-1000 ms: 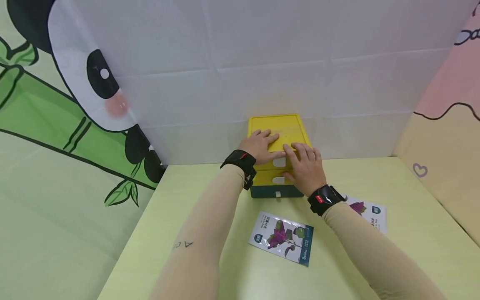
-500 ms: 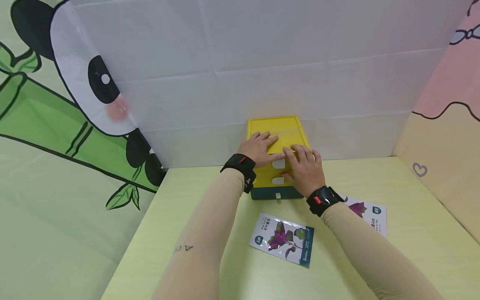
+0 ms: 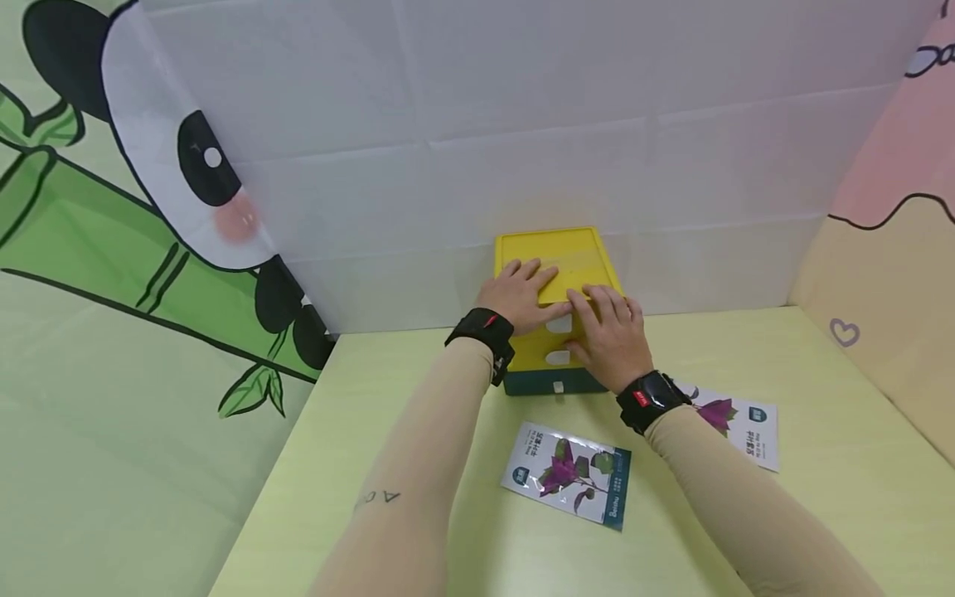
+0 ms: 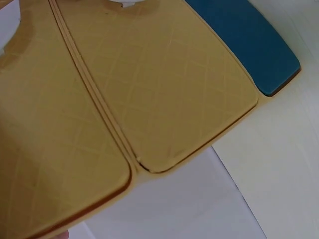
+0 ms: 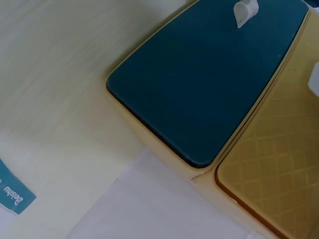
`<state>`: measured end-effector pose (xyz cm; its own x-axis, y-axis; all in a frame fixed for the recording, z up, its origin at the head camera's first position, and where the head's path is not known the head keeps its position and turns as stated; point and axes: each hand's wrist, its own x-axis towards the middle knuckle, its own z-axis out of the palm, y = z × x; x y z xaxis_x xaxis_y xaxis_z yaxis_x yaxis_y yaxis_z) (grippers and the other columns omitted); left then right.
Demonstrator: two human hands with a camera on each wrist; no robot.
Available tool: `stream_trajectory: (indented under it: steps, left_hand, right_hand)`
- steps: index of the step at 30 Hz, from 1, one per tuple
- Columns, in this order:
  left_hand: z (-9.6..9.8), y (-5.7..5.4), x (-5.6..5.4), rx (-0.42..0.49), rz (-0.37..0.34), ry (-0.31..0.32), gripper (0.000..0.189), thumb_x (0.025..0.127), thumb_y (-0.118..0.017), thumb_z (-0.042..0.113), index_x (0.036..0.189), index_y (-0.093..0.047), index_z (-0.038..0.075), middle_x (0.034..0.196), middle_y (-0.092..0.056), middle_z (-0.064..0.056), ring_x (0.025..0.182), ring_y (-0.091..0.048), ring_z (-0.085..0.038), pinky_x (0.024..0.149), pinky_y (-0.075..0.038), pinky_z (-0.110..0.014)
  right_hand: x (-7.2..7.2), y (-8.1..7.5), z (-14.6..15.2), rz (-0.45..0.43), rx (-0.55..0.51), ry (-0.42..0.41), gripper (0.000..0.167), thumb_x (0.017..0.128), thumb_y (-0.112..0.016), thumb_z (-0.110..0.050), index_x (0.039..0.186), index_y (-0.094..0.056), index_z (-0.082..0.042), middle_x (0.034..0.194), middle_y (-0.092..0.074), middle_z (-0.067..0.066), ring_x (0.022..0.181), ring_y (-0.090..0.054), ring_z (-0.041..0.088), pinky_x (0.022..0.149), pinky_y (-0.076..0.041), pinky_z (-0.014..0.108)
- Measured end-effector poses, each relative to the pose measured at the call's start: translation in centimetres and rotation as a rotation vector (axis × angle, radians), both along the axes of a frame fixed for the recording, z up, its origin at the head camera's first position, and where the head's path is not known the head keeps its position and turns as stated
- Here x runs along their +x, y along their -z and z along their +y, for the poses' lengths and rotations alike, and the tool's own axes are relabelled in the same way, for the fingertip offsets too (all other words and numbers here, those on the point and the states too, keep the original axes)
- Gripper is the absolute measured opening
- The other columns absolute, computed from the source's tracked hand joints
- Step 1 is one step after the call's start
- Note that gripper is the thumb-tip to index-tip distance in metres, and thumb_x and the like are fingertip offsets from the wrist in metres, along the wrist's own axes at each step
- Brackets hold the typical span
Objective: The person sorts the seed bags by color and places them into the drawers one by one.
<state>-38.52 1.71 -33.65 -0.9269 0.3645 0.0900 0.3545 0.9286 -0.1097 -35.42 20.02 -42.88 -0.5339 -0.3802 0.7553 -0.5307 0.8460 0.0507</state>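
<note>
A small yellow drawer box [image 3: 570,249] with a dark green bottom drawer [image 3: 537,382] stands against the back wall in the head view. My left hand [image 3: 517,297] lies on its top near the front left, fingers spread. My right hand [image 3: 615,336] rests at the front right, fingertips over the top edge and thumb low against the yellow front. White tabs mark the drawer fronts. Close views of those fronts fill both wrist cameras: a quilted yellow drawer [image 4: 179,84] on the left, the green drawer front [image 5: 199,79] with its curled tab [image 5: 245,11] on the right.
One flat white packet [image 3: 567,474] printed with a purple flower lies in front of the box. Another such packet [image 3: 757,431] is to the right, partly covered by my right forearm. A printed cloth wall [image 3: 418,199] rises directly behind the table [image 3: 373,390].
The head view has shifted slightly. Both hands keep their places on the box, and the packets lie as before.
</note>
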Motion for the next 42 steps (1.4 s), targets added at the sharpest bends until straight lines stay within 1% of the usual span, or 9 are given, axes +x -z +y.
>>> stream_trajectory:
  steps: [8,13,16,19,22,25,31,34,42]
  left_hand:
    - [-0.2,-0.1,0.6,0.007,0.013,0.007,0.083,0.083,-0.029,0.082,0.153,-0.024,0.037,0.158,-0.023,0.003,0.143,-0.022,-0.024,0.103,-0.038,-0.051]
    - [-0.3,0.1,0.8,-0.001,0.005,0.001,0.086,0.081,-0.026,0.085,0.153,-0.023,0.038,0.158,-0.023,0.005,0.144,-0.021,-0.024,0.106,-0.035,-0.051]
    - [-0.3,0.2,1.0,0.003,-0.008,0.005,0.086,0.080,-0.026,0.085,0.153,-0.022,0.039,0.158,-0.022,0.005,0.144,-0.020,-0.024,0.107,-0.034,-0.050]
    - [-0.3,0.1,1.1,0.017,-0.007,0.014,0.085,0.081,-0.028,0.085,0.153,-0.022,0.039,0.158,-0.022,0.005,0.144,-0.020,-0.024,0.108,-0.034,-0.049]
    - [-0.5,0.0,1.3,0.026,0.004,0.019,0.084,0.081,-0.030,0.084,0.152,-0.023,0.039,0.158,-0.023,0.005,0.144,-0.021,-0.023,0.108,-0.033,-0.049]
    - [-0.7,0.0,1.4,0.032,0.007,0.021,0.084,0.081,-0.030,0.084,0.152,-0.023,0.040,0.158,-0.023,0.005,0.143,-0.021,-0.023,0.108,-0.033,-0.049]
    - [-0.9,-0.1,1.5,0.042,0.000,0.026,0.084,0.081,-0.029,0.084,0.152,-0.022,0.040,0.158,-0.023,0.005,0.144,-0.021,-0.023,0.107,-0.033,-0.051]
    - [-0.9,-0.1,1.5,0.048,0.001,0.027,0.084,0.081,-0.030,0.084,0.152,-0.023,0.040,0.158,-0.023,0.005,0.143,-0.021,-0.023,0.108,-0.033,-0.050]
    - [-0.8,0.0,1.4,0.035,0.006,0.024,0.083,0.082,-0.030,0.084,0.152,-0.024,0.040,0.158,-0.024,0.005,0.143,-0.022,-0.023,0.107,-0.035,-0.049]
  right_hand:
    - [1.2,-0.1,-0.7,-0.036,-0.044,0.000,0.080,0.079,-0.079,-0.031,0.144,-0.038,-0.010,0.143,-0.035,0.017,0.134,-0.027,0.036,0.106,-0.024,0.059]
    - [3.0,0.2,-1.0,-0.050,-0.169,0.047,0.078,0.082,-0.075,-0.031,0.144,-0.035,-0.006,0.146,-0.033,0.018,0.136,-0.027,0.036,0.109,-0.020,0.062]
    - [4.7,0.6,-1.1,-0.046,-0.267,0.071,0.069,0.083,-0.072,-0.032,0.134,-0.041,0.001,0.133,-0.043,0.022,0.123,-0.039,0.040,0.102,-0.032,0.058]
    - [6.2,1.1,-1.3,-0.093,-0.336,0.088,0.049,0.083,-0.073,-0.032,0.112,-0.053,0.002,0.103,-0.056,0.018,0.091,-0.053,0.035,0.079,-0.047,0.047]
    - [7.5,1.6,-1.6,-0.256,-0.400,0.102,0.033,0.086,-0.072,-0.035,0.087,-0.058,-0.005,0.072,-0.055,0.008,0.062,-0.050,0.025,0.054,-0.044,0.037]
    - [8.3,2.3,-1.9,-0.527,-0.490,0.100,0.036,0.091,-0.065,-0.042,0.075,-0.057,-0.011,0.060,-0.049,0.002,0.053,-0.045,0.020,0.048,-0.037,0.032]
    - [8.1,4.1,-2.8,-1.131,-0.740,-0.002,0.056,0.094,-0.052,-0.055,0.097,-0.067,-0.001,0.074,-0.059,0.010,0.058,-0.047,0.018,0.052,-0.035,0.028]
    - [7.7,5.0,-3.5,-1.347,-0.899,-0.069,0.059,0.095,-0.053,-0.052,0.113,-0.063,0.003,0.080,-0.061,0.013,0.053,-0.045,0.016,0.049,-0.032,0.026]
    - [6.6,6.9,-5.0,-1.596,-1.305,-0.182,0.049,0.100,-0.049,-0.041,0.117,-0.049,0.004,0.077,-0.061,0.004,0.054,-0.048,0.009,0.049,-0.037,0.020]
